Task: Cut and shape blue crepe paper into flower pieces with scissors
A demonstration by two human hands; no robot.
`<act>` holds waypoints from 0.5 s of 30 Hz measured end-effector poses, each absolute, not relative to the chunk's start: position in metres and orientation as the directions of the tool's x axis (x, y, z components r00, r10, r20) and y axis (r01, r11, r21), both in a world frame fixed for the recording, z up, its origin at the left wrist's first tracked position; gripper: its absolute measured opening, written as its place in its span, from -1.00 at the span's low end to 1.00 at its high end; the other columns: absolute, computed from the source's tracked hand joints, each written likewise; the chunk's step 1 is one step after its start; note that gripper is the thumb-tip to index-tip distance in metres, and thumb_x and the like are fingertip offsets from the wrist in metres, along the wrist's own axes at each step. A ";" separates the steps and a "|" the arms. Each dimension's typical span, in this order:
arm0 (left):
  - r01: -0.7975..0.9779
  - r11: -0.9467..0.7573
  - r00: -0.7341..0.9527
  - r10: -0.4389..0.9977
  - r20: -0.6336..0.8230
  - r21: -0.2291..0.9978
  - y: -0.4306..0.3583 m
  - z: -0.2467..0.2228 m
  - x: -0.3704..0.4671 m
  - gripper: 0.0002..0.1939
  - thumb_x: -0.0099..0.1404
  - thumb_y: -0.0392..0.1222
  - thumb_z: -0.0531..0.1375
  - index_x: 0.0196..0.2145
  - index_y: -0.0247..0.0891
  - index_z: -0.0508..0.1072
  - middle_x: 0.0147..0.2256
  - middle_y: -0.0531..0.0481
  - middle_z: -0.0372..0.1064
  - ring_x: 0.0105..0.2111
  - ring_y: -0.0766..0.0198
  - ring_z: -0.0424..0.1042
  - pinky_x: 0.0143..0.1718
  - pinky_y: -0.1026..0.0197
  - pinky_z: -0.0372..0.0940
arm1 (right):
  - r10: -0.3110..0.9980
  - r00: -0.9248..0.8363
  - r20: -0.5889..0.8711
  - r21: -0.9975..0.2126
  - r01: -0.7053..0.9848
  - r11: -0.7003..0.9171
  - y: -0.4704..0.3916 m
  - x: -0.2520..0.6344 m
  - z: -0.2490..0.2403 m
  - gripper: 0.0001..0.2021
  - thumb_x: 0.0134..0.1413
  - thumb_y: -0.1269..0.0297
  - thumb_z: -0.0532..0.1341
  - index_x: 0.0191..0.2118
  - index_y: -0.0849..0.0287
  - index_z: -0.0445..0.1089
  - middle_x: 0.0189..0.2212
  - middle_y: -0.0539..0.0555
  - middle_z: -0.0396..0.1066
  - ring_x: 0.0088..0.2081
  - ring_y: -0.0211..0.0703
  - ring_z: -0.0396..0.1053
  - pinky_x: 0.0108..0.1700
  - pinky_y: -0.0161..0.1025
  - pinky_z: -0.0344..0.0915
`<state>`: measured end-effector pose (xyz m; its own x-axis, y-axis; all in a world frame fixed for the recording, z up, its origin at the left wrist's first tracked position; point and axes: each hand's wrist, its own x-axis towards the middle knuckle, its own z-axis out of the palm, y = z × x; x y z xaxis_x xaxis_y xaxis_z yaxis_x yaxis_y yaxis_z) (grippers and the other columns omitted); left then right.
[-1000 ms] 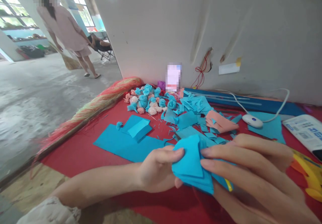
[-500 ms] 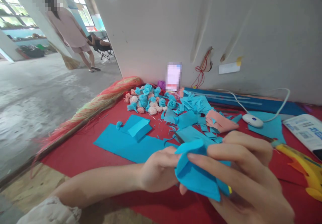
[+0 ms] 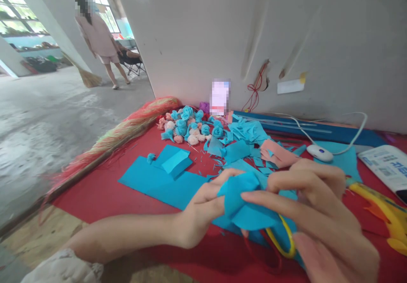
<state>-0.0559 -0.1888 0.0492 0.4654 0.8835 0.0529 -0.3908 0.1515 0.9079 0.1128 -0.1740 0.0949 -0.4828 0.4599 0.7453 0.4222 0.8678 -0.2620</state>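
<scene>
A curled piece of blue crepe paper [image 3: 243, 200] is held between my two hands, low over the red table. My left hand [image 3: 203, 206] is closed on its left side, the fingertips partly hidden behind the paper. My right hand [image 3: 321, 215] pinches the right side, with its index finger lying against the front of the paper. A yellow loop [image 3: 288, 242] shows below the paper beside my right hand; what it belongs to is hidden. To the left lies a flat blue paper sheet [image 3: 149, 185] with a folded blue piece [image 3: 174, 162] on it.
Rolled paper flowers [image 3: 187, 126] and blue scraps [image 3: 244, 132] lie behind my hands. A salmon piece [image 3: 278, 151], a white corded device [image 3: 319, 152] and a yellow tool [image 3: 381, 206] are at right. Coloured raffia [image 3: 127, 130] edges the red table [image 3: 104, 198]. A person [image 3: 100, 41] stands beyond.
The blue paper has turned and opened wider in my hands, its front now flatter. My left hand has shifted slightly and the yellow loop shows more. The person in back has moved right.
</scene>
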 end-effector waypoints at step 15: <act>0.310 -0.655 0.336 0.753 0.565 0.689 -0.177 0.060 -0.065 -0.71 0.34 -0.20 -0.12 -0.21 -0.23 0.36 -0.05 -0.13 0.07 -0.05 0.12 0.10 0.03 0.04 0.03 | 0.557 -0.247 0.793 -0.369 0.532 0.762 -0.171 0.100 0.090 -0.90 -0.05 0.44 0.23 -0.41 0.12 0.30 -0.48 0.02 0.25 -0.34 -0.17 0.24 -0.31 -0.18 0.22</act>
<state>-0.0646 -0.1772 0.0597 0.3360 0.7534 0.5652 0.3101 -0.6551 0.6890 0.0998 -0.1714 0.0897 -0.2472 0.5570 0.7929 0.5319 0.7619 -0.3695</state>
